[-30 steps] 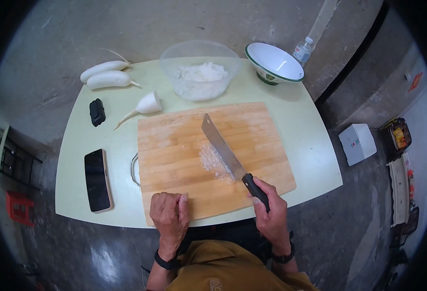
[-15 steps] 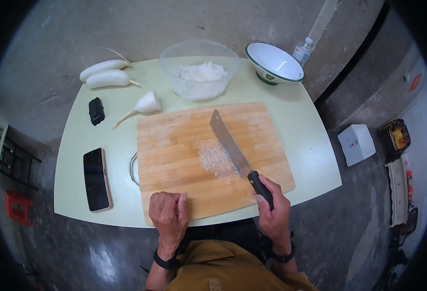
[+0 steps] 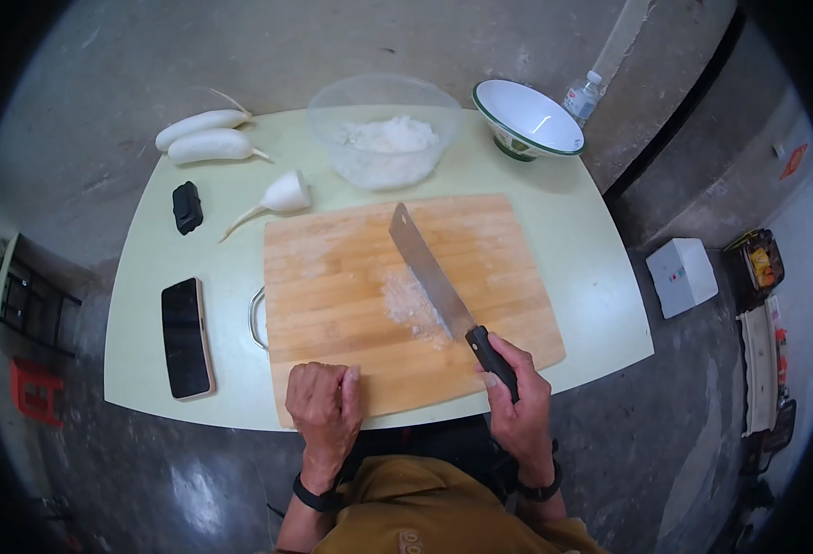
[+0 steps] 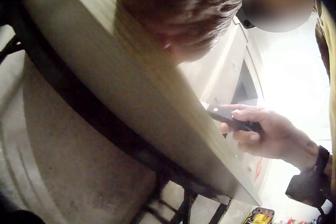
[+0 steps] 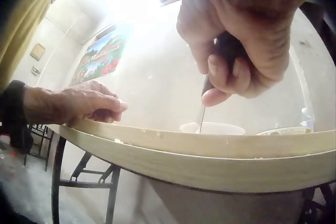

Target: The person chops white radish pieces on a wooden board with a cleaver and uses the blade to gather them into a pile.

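A wooden cutting board (image 3: 333, 277) lies on the pale green table (image 3: 582, 268), with a small pile of chopped white radish (image 3: 406, 309) near its middle. My right hand (image 3: 515, 388) grips the black handle of a cleaver (image 3: 430, 272), whose blade stands over the pile's right side. My left hand (image 3: 325, 402) rests as a curled fist on the board's near edge and holds nothing. The right wrist view has the right hand (image 5: 239, 40) round the handle and the left hand (image 5: 79, 103) on the board.
A clear bowl of chopped radish (image 3: 386, 143) and a white bowl with a green rim (image 3: 527, 118) stand at the back. Two whole radishes (image 3: 205, 137), a cut radish end (image 3: 282, 196), a black object (image 3: 187, 205) and a phone (image 3: 185, 337) lie left.
The cleaver swung right off the pile half a second ago and has come back left over it. The left hand has stayed put.
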`<state>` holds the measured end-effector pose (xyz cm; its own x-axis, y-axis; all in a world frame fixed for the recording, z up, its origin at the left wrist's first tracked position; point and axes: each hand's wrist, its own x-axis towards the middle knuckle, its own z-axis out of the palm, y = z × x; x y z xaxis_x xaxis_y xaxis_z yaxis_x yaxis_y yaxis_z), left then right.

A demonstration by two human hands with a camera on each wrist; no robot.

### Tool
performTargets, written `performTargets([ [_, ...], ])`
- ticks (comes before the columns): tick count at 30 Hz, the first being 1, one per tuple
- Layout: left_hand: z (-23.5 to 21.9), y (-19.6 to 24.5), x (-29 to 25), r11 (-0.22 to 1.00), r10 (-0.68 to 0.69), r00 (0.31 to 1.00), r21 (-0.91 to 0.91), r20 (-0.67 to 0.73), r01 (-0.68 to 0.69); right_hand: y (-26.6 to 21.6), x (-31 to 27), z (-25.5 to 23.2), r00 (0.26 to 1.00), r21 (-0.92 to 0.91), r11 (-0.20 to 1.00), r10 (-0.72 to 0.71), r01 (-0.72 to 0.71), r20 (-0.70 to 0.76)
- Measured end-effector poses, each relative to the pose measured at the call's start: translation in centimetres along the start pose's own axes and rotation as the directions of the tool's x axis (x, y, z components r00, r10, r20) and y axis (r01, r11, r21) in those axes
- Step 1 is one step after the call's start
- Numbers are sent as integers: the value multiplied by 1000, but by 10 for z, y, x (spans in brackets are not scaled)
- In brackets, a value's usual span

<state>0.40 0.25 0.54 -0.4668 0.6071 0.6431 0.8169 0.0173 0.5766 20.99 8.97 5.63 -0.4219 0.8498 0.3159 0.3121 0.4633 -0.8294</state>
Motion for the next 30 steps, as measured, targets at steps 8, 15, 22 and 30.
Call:
performTargets([
  [8, -2, 0, 0, 1000, -1, 1000, 16, 7, 1, -4, 1, 9, 997, 38, 998, -56, 54, 44],
  [15, -1, 1, 1, 1000, -2, 1000, 1, 8, 2, -2, 1, 10, 994, -16, 997, -75, 76, 79],
  [22, -3, 2, 1, 1000, 1, 1000, 2, 15, -1, -8, -2, 11, 994, -26, 997, -70, 72, 80],
  [30, -1, 1, 1, 1000, 9, 1000, -2, 2, -9, -1, -1, 10, 996, -16, 997, -70, 70, 49],
])
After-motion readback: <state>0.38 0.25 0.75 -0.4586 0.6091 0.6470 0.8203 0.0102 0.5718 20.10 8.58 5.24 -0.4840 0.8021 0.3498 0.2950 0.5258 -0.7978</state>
